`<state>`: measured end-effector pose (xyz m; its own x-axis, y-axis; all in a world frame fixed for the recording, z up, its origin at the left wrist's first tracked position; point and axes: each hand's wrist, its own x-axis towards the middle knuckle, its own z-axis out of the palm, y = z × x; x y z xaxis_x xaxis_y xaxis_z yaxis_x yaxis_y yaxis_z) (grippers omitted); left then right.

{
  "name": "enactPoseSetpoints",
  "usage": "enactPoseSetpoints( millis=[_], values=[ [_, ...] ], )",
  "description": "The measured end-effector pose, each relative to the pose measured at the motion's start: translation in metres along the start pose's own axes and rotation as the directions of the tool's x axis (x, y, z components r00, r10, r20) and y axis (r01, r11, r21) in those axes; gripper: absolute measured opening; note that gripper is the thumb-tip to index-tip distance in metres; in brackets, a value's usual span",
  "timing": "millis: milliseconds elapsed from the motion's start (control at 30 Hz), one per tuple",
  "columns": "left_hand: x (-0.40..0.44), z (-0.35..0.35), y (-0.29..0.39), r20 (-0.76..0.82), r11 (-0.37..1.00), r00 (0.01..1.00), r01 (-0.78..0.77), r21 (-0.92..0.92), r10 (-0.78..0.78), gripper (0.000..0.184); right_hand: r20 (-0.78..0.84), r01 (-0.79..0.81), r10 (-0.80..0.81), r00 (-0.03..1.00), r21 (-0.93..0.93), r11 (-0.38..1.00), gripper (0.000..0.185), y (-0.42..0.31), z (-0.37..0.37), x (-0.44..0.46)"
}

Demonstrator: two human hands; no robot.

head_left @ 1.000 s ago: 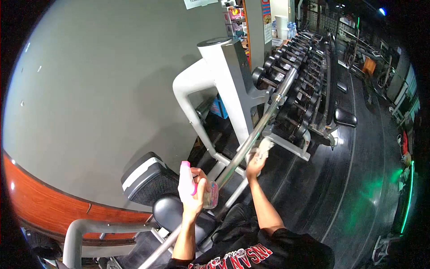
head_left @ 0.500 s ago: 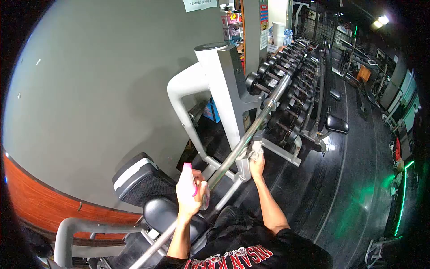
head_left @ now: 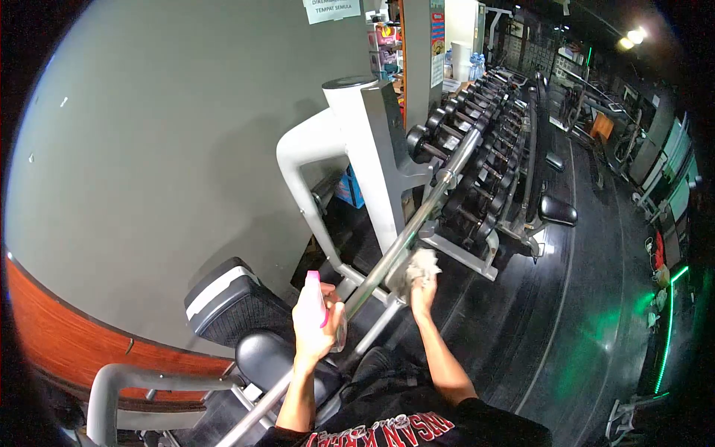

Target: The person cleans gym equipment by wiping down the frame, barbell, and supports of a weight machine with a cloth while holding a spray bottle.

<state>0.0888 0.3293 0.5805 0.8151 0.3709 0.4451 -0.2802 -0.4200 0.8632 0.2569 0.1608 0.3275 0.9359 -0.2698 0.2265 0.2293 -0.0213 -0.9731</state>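
My left hand (head_left: 316, 334) is wrapped round a spray bottle (head_left: 339, 335) with a pink nozzle and trigger, held upright beside the bar. In my right hand (head_left: 423, 298) is a crumpled whitish cloth (head_left: 425, 262), slightly blurred, close to the right side of the bench frame. A long metal barbell (head_left: 402, 243) runs diagonally between my hands, across the grey-white upright (head_left: 370, 156) of a weight bench. Whether the cloth touches the frame, I cannot tell. The black bench pad (head_left: 267, 357) lies to the left of my left forearm.
A rack of black dumbbells (head_left: 477, 112) stands ahead, past the bar's far end. Right of it is another bench with a black seat (head_left: 558, 211). A grey wall (head_left: 164, 164) closes the left side. Black flooring (head_left: 536, 313) with pale lines stretches right.
My right hand has come back towards my body with the cloth, and more of the cloth shows. My left hand keeps its hold on the spray bottle, almost unmoved.
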Motion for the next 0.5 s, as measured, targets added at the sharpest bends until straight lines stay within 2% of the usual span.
enactPoseSetpoints(
  millis=[33,67,133,200,233,267,300,333,400,467,500],
  values=[
    [0.001,0.0,0.0,-0.023,1.0,1.0,-0.018,0.011,0.019,0.026,-0.107,0.079,-0.069,0.992,0.09,0.993,0.049,0.008,0.0,0.01],
    [0.0,-0.002,0.0,-0.048,0.999,0.998,-0.033,0.024,0.035,0.026,-0.18,0.078,-0.03,0.983,0.266,0.961,0.05,-0.014,-0.002,0.022],
    [-0.002,-0.006,-0.006,-0.046,1.0,0.999,0.012,-0.002,-0.012,0.027,-0.285,0.163,-0.12,0.951,0.13,0.978,0.047,-0.055,-0.006,0.046],
    [-0.003,-0.007,-0.007,-0.04,0.998,0.998,0.056,-0.032,-0.057,0.028,-0.176,0.313,-0.301,0.937,0.044,0.949,0.049,-0.082,-0.007,0.077],
    [-0.003,-0.006,-0.004,-0.017,0.998,0.998,0.064,-0.021,-0.065,0.029,-0.051,0.434,-0.445,0.894,-0.145,0.889,0.053,-0.109,-0.008,0.088],
    [-0.002,-0.005,-0.001,0.006,0.997,0.997,0.073,-0.011,-0.073,0.03,0.1,0.553,-0.552,0.828,-0.31,0.773,0.057,-0.132,-0.009,0.099],
    [-0.002,-0.004,-0.003,0.005,0.997,0.997,0.074,-0.013,-0.074,0.03,0.237,0.535,-0.488,0.84,-0.513,0.671,0.056,-0.139,-0.003,0.105],
    [-0.001,-0.003,-0.007,0.037,0.998,0.999,0.023,0.06,-0.025,0.03,0.443,0.611,-0.422,0.791,-0.551,0.568,0.05,-0.153,0.0,0.105],
    [0.003,-0.001,-0.01,0.069,0.99,0.997,-0.036,0.133,0.027,0.031,0.48,0.645,-0.432,0.763,-0.598,0.476,0.046,-0.152,0.015,0.096],
    [0.009,0.005,-0.007,0.028,0.999,1.0,0.007,0.038,-0.008,0.028,0.562,0.628,-0.294,0.773,-0.617,0.474,0.046,-0.168,0.012,0.078],
    [0.013,0.008,-0.005,0.016,0.998,0.999,-0.032,0.053,0.032,0.03,0.58,0.664,-0.328,0.746,-0.61,0.431,0.048,-0.164,0.011,0.068]
  ],
)
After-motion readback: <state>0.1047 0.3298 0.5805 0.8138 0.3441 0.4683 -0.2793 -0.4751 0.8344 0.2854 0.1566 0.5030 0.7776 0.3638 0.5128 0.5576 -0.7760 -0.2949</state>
